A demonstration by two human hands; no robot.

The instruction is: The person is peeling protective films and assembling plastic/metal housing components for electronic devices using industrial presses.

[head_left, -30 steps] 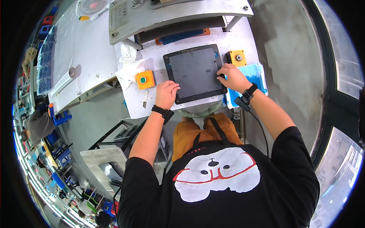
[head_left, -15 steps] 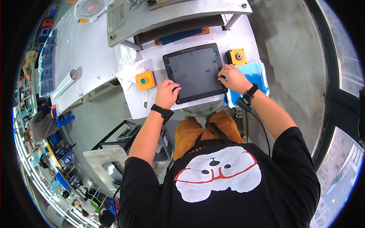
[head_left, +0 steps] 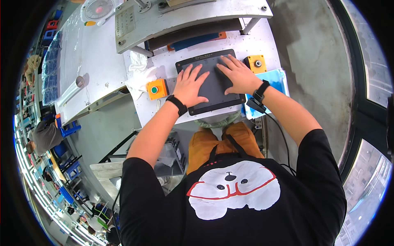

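Observation:
A flat black rectangular plate with a raised dark frame (head_left: pixel 213 105) lies on the white work table. Spread over its left part is my left hand (head_left: pixel 190 87), fingers apart and pointing away from me. My right hand (head_left: pixel 240 77) rests on the right part, its fingers fanned toward the far edge. Both palms face down and hold nothing. Left of the plate sits a yellow box with a green push button (head_left: pixel 154 89). Another yellow box with a dark-rimmed button (head_left: pixel 257 63) stands to the right, beside blue sheets (head_left: pixel 276 82).
A grey metal press (head_left: pixel 193 22) stands over the table's far side. White cloth (head_left: pixel 137 69) lies at the left. A side table holds a fan (head_left: pixel 98 10) and a clear roll (head_left: pixel 78 82). A cable (head_left: pixel 283 137) hangs from my right wrist.
Both hands have moved from gripping the plate's side edges inward and away from me onto its surface. Their fingers have opened from bent to spread.

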